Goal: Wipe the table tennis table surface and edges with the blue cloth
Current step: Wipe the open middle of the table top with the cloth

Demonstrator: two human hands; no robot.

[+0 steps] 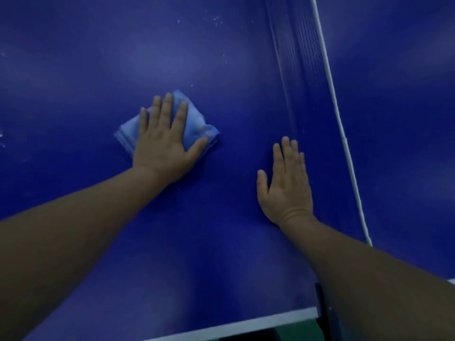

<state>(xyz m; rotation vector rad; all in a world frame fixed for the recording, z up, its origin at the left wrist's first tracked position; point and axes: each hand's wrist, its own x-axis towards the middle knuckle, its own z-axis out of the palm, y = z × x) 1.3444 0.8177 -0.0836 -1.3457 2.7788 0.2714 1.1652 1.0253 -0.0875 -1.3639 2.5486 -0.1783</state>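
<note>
A folded light blue cloth [197, 124] lies flat on the dark blue table tennis table [98, 57], left of the middle. My left hand [163, 141] presses down on it with straight, spread fingers. Most of the cloth is hidden under the palm; its corners stick out on both sides. My right hand [286, 185] rests flat on the bare table surface to the right, fingers straight, just left of the net. It holds nothing.
The net [307, 70] with its white top band [337, 114] runs from top centre to lower right. The table's white near edge [246, 324] is at the bottom, with the dark net post [322, 311] there. White specks [216, 20] dot the far surface.
</note>
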